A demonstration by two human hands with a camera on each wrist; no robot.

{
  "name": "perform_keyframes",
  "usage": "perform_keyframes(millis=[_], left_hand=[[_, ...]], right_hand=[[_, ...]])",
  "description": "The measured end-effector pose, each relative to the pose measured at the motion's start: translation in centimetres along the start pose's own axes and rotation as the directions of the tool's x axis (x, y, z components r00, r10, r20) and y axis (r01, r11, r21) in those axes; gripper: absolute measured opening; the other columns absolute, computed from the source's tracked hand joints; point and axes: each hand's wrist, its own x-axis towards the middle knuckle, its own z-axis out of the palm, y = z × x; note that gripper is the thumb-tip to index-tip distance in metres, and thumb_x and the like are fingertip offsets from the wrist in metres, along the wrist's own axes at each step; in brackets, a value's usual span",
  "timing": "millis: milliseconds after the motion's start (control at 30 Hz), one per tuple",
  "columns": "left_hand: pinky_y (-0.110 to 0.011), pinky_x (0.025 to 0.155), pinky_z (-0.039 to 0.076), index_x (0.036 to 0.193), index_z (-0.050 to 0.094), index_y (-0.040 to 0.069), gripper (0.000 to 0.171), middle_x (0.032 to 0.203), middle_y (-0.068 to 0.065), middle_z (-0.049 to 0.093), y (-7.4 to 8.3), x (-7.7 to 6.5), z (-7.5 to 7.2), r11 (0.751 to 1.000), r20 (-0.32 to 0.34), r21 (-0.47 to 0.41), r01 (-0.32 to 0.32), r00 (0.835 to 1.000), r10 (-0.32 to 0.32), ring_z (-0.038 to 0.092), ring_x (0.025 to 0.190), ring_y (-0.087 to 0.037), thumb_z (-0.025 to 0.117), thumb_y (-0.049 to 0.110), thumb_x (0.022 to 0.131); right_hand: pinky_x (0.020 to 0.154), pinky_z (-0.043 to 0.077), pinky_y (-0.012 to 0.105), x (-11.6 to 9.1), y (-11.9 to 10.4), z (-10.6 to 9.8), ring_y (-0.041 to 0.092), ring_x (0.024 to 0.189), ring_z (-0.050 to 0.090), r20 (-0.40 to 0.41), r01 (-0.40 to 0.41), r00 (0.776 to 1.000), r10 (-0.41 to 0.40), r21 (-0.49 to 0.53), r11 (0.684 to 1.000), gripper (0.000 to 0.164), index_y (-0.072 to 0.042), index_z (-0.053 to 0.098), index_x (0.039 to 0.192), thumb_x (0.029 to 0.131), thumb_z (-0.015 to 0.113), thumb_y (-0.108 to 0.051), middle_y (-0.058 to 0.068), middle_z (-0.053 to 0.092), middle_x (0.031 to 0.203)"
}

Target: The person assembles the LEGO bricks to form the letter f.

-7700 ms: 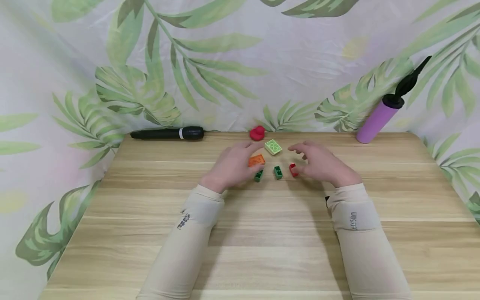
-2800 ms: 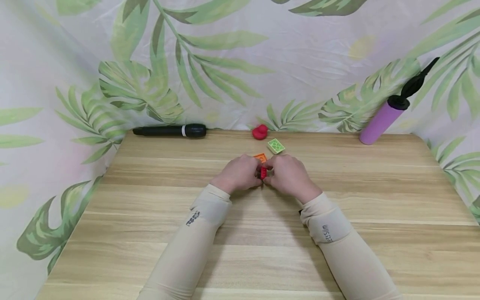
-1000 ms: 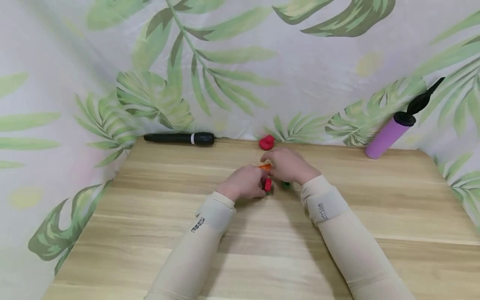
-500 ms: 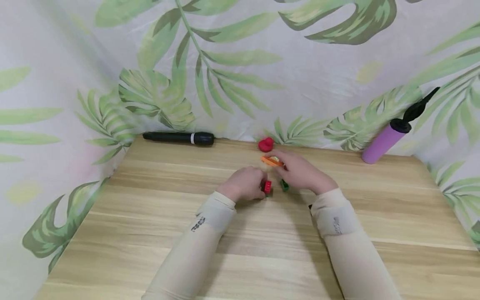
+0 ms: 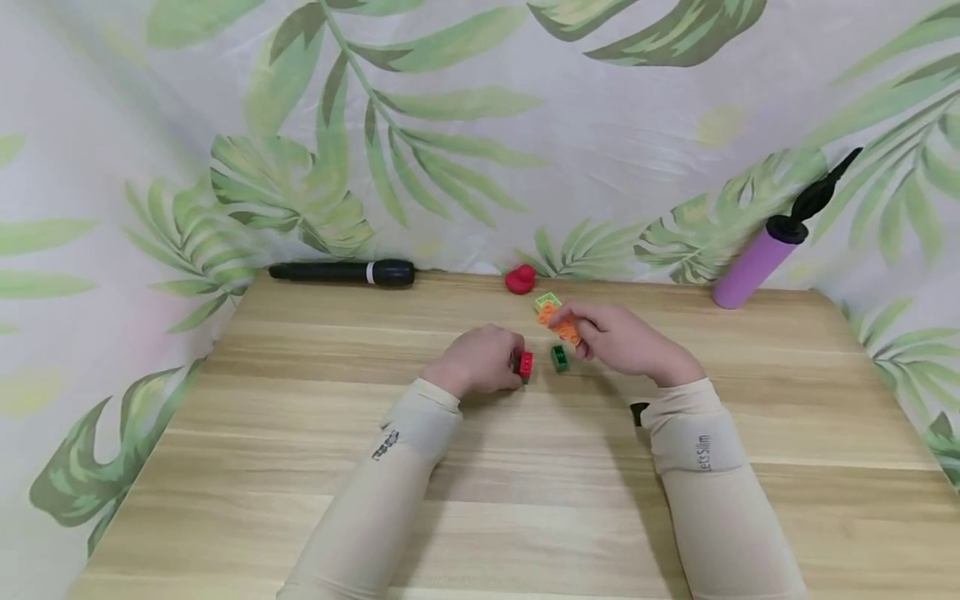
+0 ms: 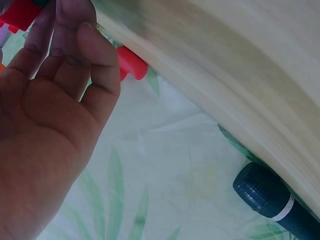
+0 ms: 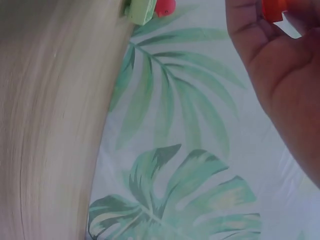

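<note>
My left hand [image 5: 480, 358] grips a small red toy brick [image 5: 527, 365], its studs facing right. A dark green brick edge shows just under that red brick; the left wrist view also has dark green against the red one. Over the table my right hand [image 5: 630, 343] pinches an orange brick [image 5: 562, 325], tilted, its studs in sight. A second dark green brick [image 5: 559, 358] lies on the table between the hands, hollow side up. Behind the orange brick, and partly covered by it, lies a light green brick [image 5: 547, 301].
At the table's back edge sits a red rubber duck [image 5: 521, 279]. A black microphone [image 5: 345, 272] lies at the back left. On the right, a purple hand pump [image 5: 759, 262] with a black nozzle leans at the leafy cloth backdrop [image 5: 450, 150].
The red brick has come left into the left hand, over a green brick. My right hand has picked up the orange brick, turned it studs-out and drawn it to the right.
</note>
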Motion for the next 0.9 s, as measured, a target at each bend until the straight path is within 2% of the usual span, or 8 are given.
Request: perform_keyframes(millis=[100, 200, 267, 333, 467, 633, 733, 900], left_hand=[[-0.034, 0.074, 0.05, 0.1, 0.071, 0.013, 0.018, 0.082, 0.001, 0.065, -0.1, -0.1, 0.0, 1.0, -0.005, -0.009, 0.004, 1.0, -0.004, 0.059, 0.079, -0.018, 0.083, 0.022, 0.089], [-0.034, 0.073, 0.049, 0.099, 0.07, 0.013, 0.018, 0.081, 0.001, 0.065, -0.1, -0.1, 0.0, 1.0, -0.015, -0.01, -0.001, 1.0, 0.0, 0.059, 0.079, -0.018, 0.082, 0.022, 0.089], [-0.034, 0.073, 0.049, 0.1, 0.071, 0.013, 0.018, 0.081, 0.001, 0.065, -0.1, -0.1, 0.1, 1.0, -0.019, -0.011, -0.006, 1.0, 0.006, 0.059, 0.079, -0.018, 0.082, 0.022, 0.089], [-0.034, 0.073, 0.05, 0.1, 0.071, 0.013, 0.019, 0.082, 0.001, 0.065, 0.0, 0.0, 0.1, 1.0, -0.02, -0.01, -0.009, 1.0, 0.009, 0.059, 0.08, -0.017, 0.082, 0.023, 0.089], [-0.035, 0.074, 0.051, 0.1, 0.072, 0.013, 0.018, 0.084, 0.001, 0.066, 0.0, 0.1, 0.1, 1.0, -0.016, -0.008, -0.008, 1.0, 0.007, 0.06, 0.08, -0.018, 0.082, 0.024, 0.089], [-0.036, 0.077, 0.052, 0.102, 0.071, 0.014, 0.019, 0.088, 0.0, 0.068, 0.2, 0.4, 0.2, 1.0, -0.011, 0.005, 0.003, 1.0, -0.002, 0.062, 0.084, -0.019, 0.082, 0.025, 0.091], [-0.037, 0.078, 0.053, 0.103, 0.071, 0.014, 0.02, 0.09, 0.0, 0.068, 0.2, 0.4, 0.3, 1.0, -0.011, 0.012, 0.008, 1.0, -0.008, 0.062, 0.085, -0.019, 0.082, 0.026, 0.091], [-0.037, 0.078, 0.054, 0.107, 0.07, 0.014, 0.024, 0.091, 0.002, 0.069, 0.1, 0.2, 0.2, 1.0, 0.0, 0.003, 0.01, 1.0, -0.01, 0.063, 0.085, -0.019, 0.082, 0.029, 0.092]], right_hand=[[0.074, 0.057, 0.039, 0.1, 0.1, 0.0, 0.024, 0.081, 0.067, -0.008, -0.003, 1.0, 0.004, 0.007, 1.0, 0.032, -0.005, 0.071, 0.118, 0.109, 0.041, -0.004, 0.02, 0.07, 0.113], [0.075, 0.053, 0.036, 0.3, 0.0, 0.2, 0.021, 0.08, 0.063, -0.027, 0.0, 1.0, -0.002, -0.069, 0.998, 0.016, -0.011, 0.072, 0.11, 0.107, 0.057, -0.012, 0.012, 0.07, 0.101], [0.072, 0.047, 0.034, 0.4, -0.1, 0.4, 0.019, 0.077, 0.057, -0.048, 0.006, 0.999, -0.013, -0.138, 0.99, 0.003, -0.013, 0.07, 0.104, 0.101, 0.07, -0.015, 0.005, 0.066, 0.09], [0.071, 0.043, 0.034, 0.4, -0.3, 0.6, 0.018, 0.075, 0.052, -0.068, 0.02, 0.997, -0.034, -0.192, 0.981, 0.012, -0.014, 0.064, 0.097, 0.096, 0.077, -0.014, 0.001, 0.06, 0.083], [0.069, 0.042, 0.035, 0.5, -0.4, 0.9, 0.02, 0.072, 0.049, -0.075, 0.013, 0.997, -0.031, -0.222, 0.975, 0.023, -0.01, 0.054, 0.096, 0.094, 0.077, -0.008, 0.005, 0.055, 0.08], [0.072, 0.047, 0.035, 0.6, -0.2, 1.2, 0.02, 0.077, 0.057, -0.03, -0.043, 0.999, 0.038, -0.207, 0.977, 0.035, -0.005, 0.051, 0.119, 0.098, 0.076, -0.017, 0.012, 0.067, 0.096], [0.074, 0.048, 0.036, 0.7, -0.1, 1.3, 0.02, 0.078, 0.059, -0.014, -0.043, 0.999, 0.04, -0.234, 0.971, 0.037, -0.005, 0.056, 0.123, 0.098, 0.077, -0.021, 0.01, 0.07, 0.098], [0.081, 0.05, 0.039, 1.1, -0.1, 1.7, 0.021, 0.084, 0.06, 0.007, 0.001, 1.0, 0.001, -0.276, 0.961, 0.029, -0.01, 0.069, 0.117, 0.093, 0.082, -0.02, 0.004, 0.07, 0.097]])
